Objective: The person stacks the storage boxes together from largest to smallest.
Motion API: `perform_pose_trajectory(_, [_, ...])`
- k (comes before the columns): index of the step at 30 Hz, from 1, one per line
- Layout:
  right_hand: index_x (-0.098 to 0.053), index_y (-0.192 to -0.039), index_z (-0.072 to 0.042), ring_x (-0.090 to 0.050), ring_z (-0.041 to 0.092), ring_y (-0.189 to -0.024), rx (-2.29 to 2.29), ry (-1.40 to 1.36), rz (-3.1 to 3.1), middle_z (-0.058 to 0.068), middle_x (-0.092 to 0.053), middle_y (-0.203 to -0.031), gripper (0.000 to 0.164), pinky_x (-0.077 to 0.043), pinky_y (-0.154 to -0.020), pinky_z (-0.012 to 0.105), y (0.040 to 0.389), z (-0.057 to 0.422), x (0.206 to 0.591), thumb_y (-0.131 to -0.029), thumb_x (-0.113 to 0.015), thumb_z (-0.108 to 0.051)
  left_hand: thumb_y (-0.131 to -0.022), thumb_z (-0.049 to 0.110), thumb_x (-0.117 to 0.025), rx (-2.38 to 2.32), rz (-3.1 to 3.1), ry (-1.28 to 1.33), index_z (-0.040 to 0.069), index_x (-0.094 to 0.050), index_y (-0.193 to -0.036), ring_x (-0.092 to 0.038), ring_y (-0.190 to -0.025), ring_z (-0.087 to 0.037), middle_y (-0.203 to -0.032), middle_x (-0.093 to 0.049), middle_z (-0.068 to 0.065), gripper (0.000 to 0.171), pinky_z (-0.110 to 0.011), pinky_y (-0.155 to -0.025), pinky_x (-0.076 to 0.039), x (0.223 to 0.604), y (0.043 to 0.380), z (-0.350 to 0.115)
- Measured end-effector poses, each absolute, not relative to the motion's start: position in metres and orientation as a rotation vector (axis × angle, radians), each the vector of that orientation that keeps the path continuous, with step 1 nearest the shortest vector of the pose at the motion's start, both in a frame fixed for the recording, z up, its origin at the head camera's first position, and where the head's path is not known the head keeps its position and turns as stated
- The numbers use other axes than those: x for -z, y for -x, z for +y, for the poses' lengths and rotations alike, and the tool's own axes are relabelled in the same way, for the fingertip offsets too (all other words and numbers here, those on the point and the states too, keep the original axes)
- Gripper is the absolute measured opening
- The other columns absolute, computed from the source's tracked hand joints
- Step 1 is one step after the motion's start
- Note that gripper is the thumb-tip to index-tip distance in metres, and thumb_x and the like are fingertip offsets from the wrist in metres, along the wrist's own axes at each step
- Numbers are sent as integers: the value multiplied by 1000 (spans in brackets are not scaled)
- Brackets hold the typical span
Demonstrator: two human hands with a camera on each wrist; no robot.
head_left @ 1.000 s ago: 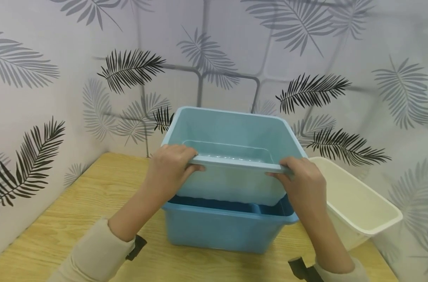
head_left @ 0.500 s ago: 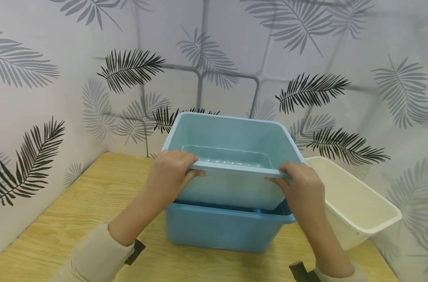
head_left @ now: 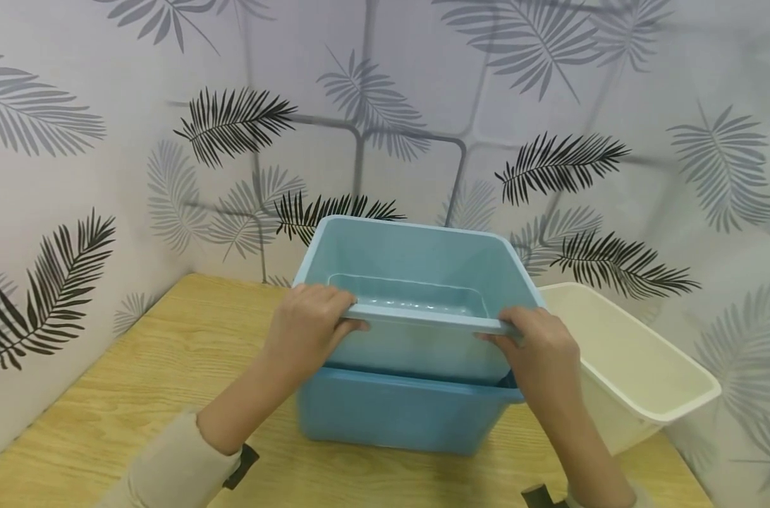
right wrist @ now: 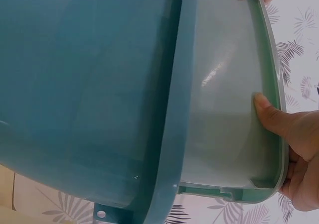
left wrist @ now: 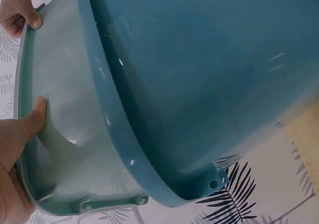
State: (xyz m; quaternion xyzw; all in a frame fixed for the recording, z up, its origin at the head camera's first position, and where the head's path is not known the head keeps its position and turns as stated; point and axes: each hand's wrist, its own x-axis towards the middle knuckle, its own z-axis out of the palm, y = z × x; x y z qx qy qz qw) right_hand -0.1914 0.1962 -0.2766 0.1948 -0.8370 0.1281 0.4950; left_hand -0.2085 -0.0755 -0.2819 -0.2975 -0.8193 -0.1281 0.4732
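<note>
A light blue plastic bin (head_left: 417,346) stands partly inside a darker blue bin (head_left: 398,416) on the wooden table. My left hand (head_left: 312,321) grips the near rim of the light bin toward its left end, thumb below the rim. Toward the right end of that same rim, my right hand (head_left: 544,346) grips it likewise. Both wrist views show the thumbs pressed to the outer wall of the light bin (left wrist: 70,79), which rises out of the darker bin (right wrist: 89,84). The lower part of the light bin is hidden inside the darker one.
A cream bin (head_left: 639,353) stands tilted at the right, close to the wall. The wooden table (head_left: 144,374) meets a leaf-patterned wall (head_left: 410,85) behind the bins and another along the left side.
Both hands have moved down with the light blue bin, which now sits deeper in the darker blue bin. The cream bin has not moved.
</note>
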Motion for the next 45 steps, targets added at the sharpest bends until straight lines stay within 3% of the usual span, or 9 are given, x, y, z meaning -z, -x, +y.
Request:
perform_pose_trajectory(11, [-62,-76,-2,-53,24,-57,-326,-504,-2004,10,-62,-66,32,-41,-52,36,193,197,291,-54,-83,-12,-63,31,-76,304,-2000,721,6,-61,-76,-64,-67,-18,-73,-69,-3,32,-29,-57,-44,293,208,-75])
perform_pose_trajectory(22, [-62,-75,-3,-54,23,-56,-311,-527,-1953,9,-63,-64,32,-41,-49,34,194,199,303,-52,-82,-14,-63,31,-77,281,-1971,731,6,-59,-73,-58,-59,-16,-65,-63,0,32,-27,-55,-41,304,207,-74])
perform_pose_trajectory(45, [-63,-74,-1,-57,25,-57,-311,-547,-1930,9,-64,-65,34,-44,-51,35,194,201,327,-50,-83,-12,-62,30,-78,323,-1970,734,7,-61,-73,-59,-60,-14,-66,-65,0,31,-26,-56,-43,328,208,-73])
